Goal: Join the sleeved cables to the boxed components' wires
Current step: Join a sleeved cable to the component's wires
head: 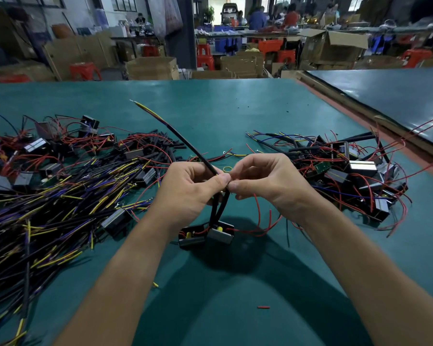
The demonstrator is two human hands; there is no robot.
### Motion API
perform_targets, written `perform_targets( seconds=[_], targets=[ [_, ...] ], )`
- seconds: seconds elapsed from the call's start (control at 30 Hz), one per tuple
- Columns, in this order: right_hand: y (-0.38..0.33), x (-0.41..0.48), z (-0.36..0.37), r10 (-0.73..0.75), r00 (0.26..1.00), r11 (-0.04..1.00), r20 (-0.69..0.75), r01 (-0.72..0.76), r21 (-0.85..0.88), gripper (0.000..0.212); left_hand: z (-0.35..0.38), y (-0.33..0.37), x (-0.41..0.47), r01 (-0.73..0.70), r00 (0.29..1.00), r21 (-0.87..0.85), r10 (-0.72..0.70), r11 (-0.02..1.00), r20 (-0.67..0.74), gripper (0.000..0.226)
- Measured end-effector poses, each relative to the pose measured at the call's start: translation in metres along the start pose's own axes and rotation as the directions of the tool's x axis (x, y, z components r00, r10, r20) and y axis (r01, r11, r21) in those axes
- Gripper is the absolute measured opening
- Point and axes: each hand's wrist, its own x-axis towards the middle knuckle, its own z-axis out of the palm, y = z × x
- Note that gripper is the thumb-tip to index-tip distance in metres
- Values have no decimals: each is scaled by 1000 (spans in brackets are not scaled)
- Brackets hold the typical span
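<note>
Above the near middle of the green table mat, pinching with both hands, fingertip to fingertip. With the left hand: thumb and forefinger closed on the black sleeved cable, slanting up and away to a yellow core and bare tip. With the right hand: fingers curled, nipping fine wire ends hard against the left thumb. Cannot tell how far twisted, with the joint hidden by fingertips. Below, hung on two black leads and at or just above the mat: two boxed components, side by side, with a red wire looping off rightward.

Likely trouble:
- Slipping of the thin strands out of the pinch, through drag from the boxes' weight.
- Snagging of the loose red loop on the right wrist.
- Pairing of the wrong ends, with two boxes handled at once.
- Further out, catching strays from the cable pile to the left or the heap of boxes and red wires to the right, both near.
</note>
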Motion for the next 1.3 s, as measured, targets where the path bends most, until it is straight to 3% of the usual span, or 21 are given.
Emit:
perform_targets(
  seconds=[0.27, 0.6, 0.93, 1.0, 1.13, 1.3],
  targets=[
    [-6, -2, 6, -98, 993, 990, -58, 91, -108, 21, -2, 1, 0, 23, 997, 26, -25, 999, 75, 19],
    [-5, 0, 2, -148, 983, 971, -109, 124, -204, 14, 1, 4, 0, 27, 999, -16, -27, 1000, 19, 9],
    [-2, 2, 3, 94, 993, 995, -74, -91, 32, 16, 5, 3, -1, -39, 999, 53, 39, 998, 9, 9],
    [-1, 2, 5, 51, 993, 998, -105, -54, -19, 17, 6, 2, -1, -38, 999, 62, 39, 997, -2, 9],
    [0, 3, 8, -126, 980, 951, -154, 76, -298, 16, 6, 0, 0, -9, 999, 73, 12, 997, -47, 10],
    [1, 2, 3, -142, 986, 917, -87, 98, -387, 16, 6, -2, 1, 6, 998, 51, -3, 999, -62, 9]
  ],
)
